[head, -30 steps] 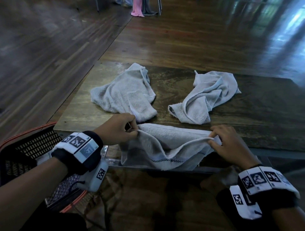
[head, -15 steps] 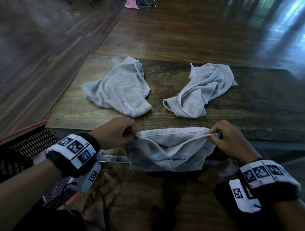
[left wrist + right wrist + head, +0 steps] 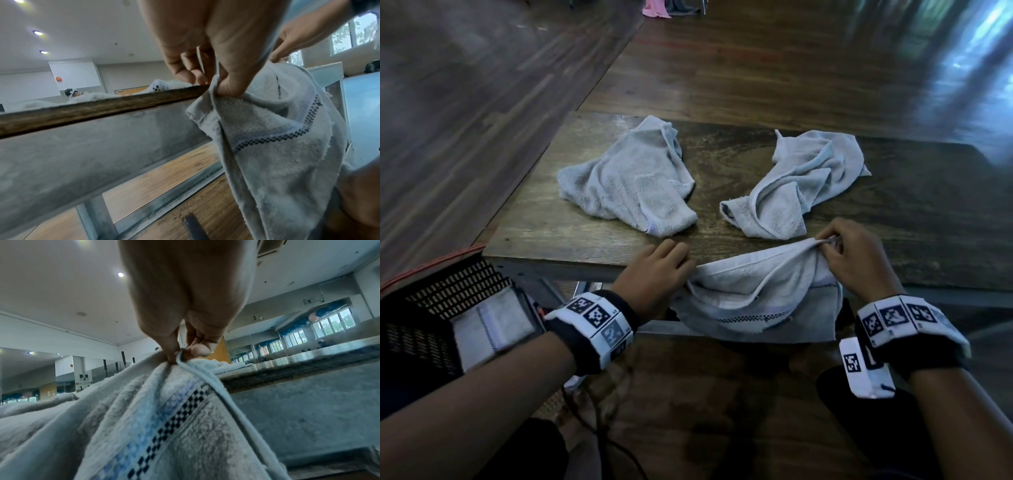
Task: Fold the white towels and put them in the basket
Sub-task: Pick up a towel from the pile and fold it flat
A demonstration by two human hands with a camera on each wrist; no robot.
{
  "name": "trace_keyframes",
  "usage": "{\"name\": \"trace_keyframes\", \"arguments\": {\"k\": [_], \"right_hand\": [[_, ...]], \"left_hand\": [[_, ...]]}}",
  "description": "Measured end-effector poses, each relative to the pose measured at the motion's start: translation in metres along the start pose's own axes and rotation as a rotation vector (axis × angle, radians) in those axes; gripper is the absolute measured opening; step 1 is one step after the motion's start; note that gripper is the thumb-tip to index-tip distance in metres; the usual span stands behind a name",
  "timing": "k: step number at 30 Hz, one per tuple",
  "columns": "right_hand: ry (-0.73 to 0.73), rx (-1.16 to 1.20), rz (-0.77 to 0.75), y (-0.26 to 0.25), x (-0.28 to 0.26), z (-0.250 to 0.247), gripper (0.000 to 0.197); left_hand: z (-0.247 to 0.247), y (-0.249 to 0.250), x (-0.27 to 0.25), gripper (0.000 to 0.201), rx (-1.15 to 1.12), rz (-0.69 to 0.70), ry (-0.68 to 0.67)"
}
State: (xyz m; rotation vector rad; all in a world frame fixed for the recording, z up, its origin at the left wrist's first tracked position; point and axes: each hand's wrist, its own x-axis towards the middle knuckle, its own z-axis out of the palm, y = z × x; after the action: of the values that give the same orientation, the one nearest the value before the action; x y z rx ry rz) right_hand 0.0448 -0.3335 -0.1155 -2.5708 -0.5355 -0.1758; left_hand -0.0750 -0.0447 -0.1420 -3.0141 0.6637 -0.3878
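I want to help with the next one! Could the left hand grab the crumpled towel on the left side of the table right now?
Probably not yet. The left hand is pinching the striped towel, so it is busy. The crumpled towel lies just past it with nothing between, so once freed it looks reachable.

White towel (image 3: 763, 301) with dark checked stripe near hem: doubled over, pinched at both top corners between fingertips (image 3: 228, 87), sagging below them and draped over near table edge. Two more white towels, crumpled, beyond the fingers on the tabletop: left one (image 3: 626, 185), right one (image 3: 798, 185). Black mesh basket (image 3: 424, 308), orange-rimmed, left of the fingers; folded towel (image 3: 493, 322) inside.
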Motion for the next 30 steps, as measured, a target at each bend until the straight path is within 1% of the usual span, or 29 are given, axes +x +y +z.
{"name": "trace_keyframes", "arguments": {"k": [3,5,7,8,10,14,17,19,21,24,25,28,30], "right_hand": [[0.095,0.007,-0.034,0.000,-0.001,-0.004,0.010],[0.173,0.019,-0.053,-0.001,-0.001,-0.005,0.014],[0.231,0.035,-0.071,-0.003,0.000,-0.006,0.015],[0.251,0.045,-0.071,-0.003,0.000,-0.007,0.016],[0.270,0.064,-0.043,-0.003,0.002,-0.007,0.016],[0.266,0.102,0.024,-0.002,0.006,-0.005,0.015],[0.261,0.124,0.043,-0.001,0.007,-0.005,0.016],[0.266,0.153,0.066,-0.001,0.007,-0.007,0.014],[0.276,0.193,0.114,0.000,0.008,-0.011,0.010],[0.292,0.281,0.190,0.001,0.009,-0.016,0.006],[0.291,0.303,0.206,0.001,0.010,-0.017,0.005],[0.269,0.331,0.228,-0.001,0.011,-0.017,0.007],[0.221,0.311,0.223,-0.002,0.011,-0.014,0.012]], "left_hand": [[0.002,0.004,-0.002,0.036,-0.024,-0.032,0.003],[0.002,0.006,-0.001,0.039,-0.099,-0.112,-0.008],[0.003,0.005,0.001,0.042,-0.191,-0.211,-0.020],[0.003,0.004,0.002,0.042,-0.212,-0.238,-0.036],[0.003,0.003,0.003,0.039,-0.226,-0.244,-0.055],[0.000,0.000,0.006,0.025,-0.291,-0.286,-0.062],[-0.002,-0.001,0.006,0.024,-0.350,-0.341,-0.062],[-0.011,-0.003,0.009,0.019,-0.387,-0.400,-0.018],[-0.024,-0.009,0.013,0.019,-0.446,-0.455,0.029],[-0.045,-0.026,0.017,0.025,-0.575,-0.473,0.133],[-0.051,-0.032,0.018,0.023,-0.593,-0.469,0.178],[-0.063,-0.055,0.018,0.019,-0.522,-0.463,0.290],[-0.063,-0.070,0.015,0.018,-0.431,-0.487,0.291]]}}
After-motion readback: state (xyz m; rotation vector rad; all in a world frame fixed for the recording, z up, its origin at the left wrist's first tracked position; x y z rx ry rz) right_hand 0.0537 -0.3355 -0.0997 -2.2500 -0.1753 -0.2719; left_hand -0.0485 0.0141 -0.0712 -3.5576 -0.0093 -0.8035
